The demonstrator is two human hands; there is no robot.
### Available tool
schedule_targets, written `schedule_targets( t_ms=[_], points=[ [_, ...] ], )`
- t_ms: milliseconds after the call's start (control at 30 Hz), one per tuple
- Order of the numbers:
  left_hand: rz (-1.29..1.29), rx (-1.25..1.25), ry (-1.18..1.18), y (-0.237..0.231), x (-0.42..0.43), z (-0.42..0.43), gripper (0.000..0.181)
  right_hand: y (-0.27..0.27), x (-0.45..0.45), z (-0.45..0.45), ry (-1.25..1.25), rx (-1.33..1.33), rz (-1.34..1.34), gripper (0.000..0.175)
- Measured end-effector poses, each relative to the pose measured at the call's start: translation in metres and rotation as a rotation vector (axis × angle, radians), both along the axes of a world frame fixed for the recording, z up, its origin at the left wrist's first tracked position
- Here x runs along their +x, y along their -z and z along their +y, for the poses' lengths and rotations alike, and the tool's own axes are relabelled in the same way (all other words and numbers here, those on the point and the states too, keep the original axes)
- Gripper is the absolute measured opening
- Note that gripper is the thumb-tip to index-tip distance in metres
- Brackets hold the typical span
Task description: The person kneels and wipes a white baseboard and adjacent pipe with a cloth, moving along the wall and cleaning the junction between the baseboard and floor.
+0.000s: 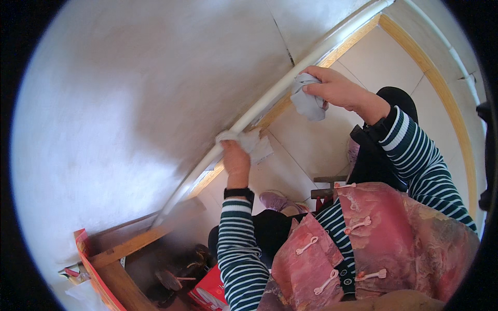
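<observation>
A white pipe point(268, 99) runs diagonally along the foot of the pale wall. My left hand point(236, 161) grips a white cloth point(255, 145) that is wrapped around the pipe, its loose end hanging over the floor side. Farther up the pipe, my right hand point(338, 87) holds a crumpled light-grey cloth point(309, 99) between thumb and fingers. That cloth is beside the pipe; whether it touches it I cannot tell. Both wrists carry dark bands, below striped sleeves.
A wood-coloured skirting strip point(432, 74) borders the tiled floor point(290, 163). Another pale pipe point(453, 54) follows the right wall. At lower left stands a wooden frame point(128, 247), with a red box point(210, 289) and dark objects nearby. Purple shoes point(278, 202) and a small wooden stool point(325, 193) are below me.
</observation>
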State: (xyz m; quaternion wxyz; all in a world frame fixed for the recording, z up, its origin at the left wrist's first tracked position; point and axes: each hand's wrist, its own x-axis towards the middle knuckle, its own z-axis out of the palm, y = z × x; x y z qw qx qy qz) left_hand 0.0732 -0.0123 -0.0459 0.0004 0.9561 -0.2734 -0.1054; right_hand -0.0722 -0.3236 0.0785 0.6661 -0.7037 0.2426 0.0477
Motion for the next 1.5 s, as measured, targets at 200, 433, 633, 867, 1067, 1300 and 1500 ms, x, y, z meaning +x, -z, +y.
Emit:
schedule_targets(
  t_ms=[200, 433, 633, 867, 1067, 1300, 1500],
  points=[
    [-0.085, 0.066, -0.136, -0.008, 0.017, 0.038, 0.044, -0.005, -0.005, -0.006, 0.002, 0.003, -0.033, 0.035],
    [-0.093, -0.086, 0.021, -0.005, -0.008, -0.035, 0.037, -0.003, -0.013, -0.012, 0.033, 0.03, -0.063, 0.035],
    [0.06, -0.277, 0.148, -0.001, -0.025, -0.121, 0.036, 0.004, -0.017, -0.014, 0.108, 0.085, -0.113, 0.031],
    [0.121, -0.36, 0.246, -0.002, -0.038, -0.169, 0.039, 0.003, -0.015, -0.015, 0.03, 0.026, -0.039, 0.036],
    [0.073, -0.294, 0.288, -0.002, -0.023, -0.119, 0.045, 0.005, -0.015, -0.017, 0.043, 0.06, -0.051, 0.035],
    [0.075, -0.03, 0.009, -0.019, -0.009, -0.048, 0.043, 0.005, -0.014, -0.022, 0.005, 0.032, -0.053, 0.035],
    [-0.013, -0.009, -0.059, -0.017, -0.007, -0.033, 0.035, 0.001, -0.019, -0.022, 0.026, 0.06, -0.085, 0.034]
  ],
)
